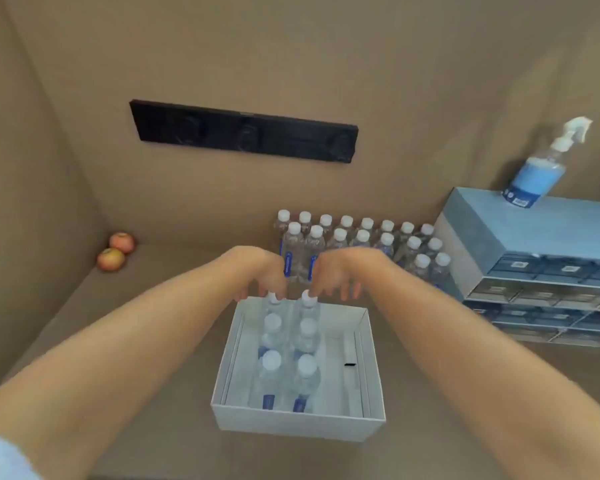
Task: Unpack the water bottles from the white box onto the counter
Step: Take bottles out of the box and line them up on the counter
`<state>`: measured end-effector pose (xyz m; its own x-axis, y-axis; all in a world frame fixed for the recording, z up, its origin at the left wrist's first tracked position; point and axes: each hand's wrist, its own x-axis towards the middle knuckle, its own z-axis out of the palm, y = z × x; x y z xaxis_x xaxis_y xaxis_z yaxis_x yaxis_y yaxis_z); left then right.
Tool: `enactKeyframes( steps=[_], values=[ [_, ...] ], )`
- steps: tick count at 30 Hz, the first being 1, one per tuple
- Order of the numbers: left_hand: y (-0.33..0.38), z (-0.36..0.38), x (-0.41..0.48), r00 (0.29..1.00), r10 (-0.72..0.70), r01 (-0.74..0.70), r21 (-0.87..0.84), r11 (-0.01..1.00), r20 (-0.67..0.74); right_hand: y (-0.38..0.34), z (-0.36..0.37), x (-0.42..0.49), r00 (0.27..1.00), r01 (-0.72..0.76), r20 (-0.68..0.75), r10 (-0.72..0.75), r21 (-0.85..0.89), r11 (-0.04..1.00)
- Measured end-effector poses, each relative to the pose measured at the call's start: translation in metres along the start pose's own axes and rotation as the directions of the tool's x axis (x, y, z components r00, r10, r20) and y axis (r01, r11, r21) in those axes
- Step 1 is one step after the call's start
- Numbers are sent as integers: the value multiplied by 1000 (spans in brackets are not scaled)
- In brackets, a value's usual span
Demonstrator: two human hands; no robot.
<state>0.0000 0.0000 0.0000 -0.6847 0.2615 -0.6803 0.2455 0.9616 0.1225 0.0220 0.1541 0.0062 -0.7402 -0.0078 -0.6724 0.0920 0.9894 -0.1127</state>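
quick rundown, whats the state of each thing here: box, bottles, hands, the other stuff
white box: open, six bottles upright inside, right part bare
far-left bottle in box: left hand fingers at its cap
far-right bottle in box: right hand fingers at its cap
bottles on counter: upright, capped, grouped behind the box
spray bottle: upright on the drawer unit
apples: two, in the corner

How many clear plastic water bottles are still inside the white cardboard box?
6, upright in two columns at the left of the white cardboard box: far pair under the fingertips, middle pair, near pair. None seems hidden.
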Motion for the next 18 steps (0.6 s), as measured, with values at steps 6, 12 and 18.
enactKeyframes(
  steps=[6, 12, 18],
  values=[
    [-3, 35, 27, 963, 51, -66, -48, 997, -265, 9, 51, 42, 961, 138, -229, -154, -84, 987],
    [-2, 16, 27, 967, 131, -137, -16, 990, -221, 9, 29, 28, 885, 294, -329, -329, -152, 944],
    [24, -74, -6, 931, 160, -158, 33, 987, -329, 34, -108, -25, 829, 320, -435, -351, -147, 936]
  ],
)
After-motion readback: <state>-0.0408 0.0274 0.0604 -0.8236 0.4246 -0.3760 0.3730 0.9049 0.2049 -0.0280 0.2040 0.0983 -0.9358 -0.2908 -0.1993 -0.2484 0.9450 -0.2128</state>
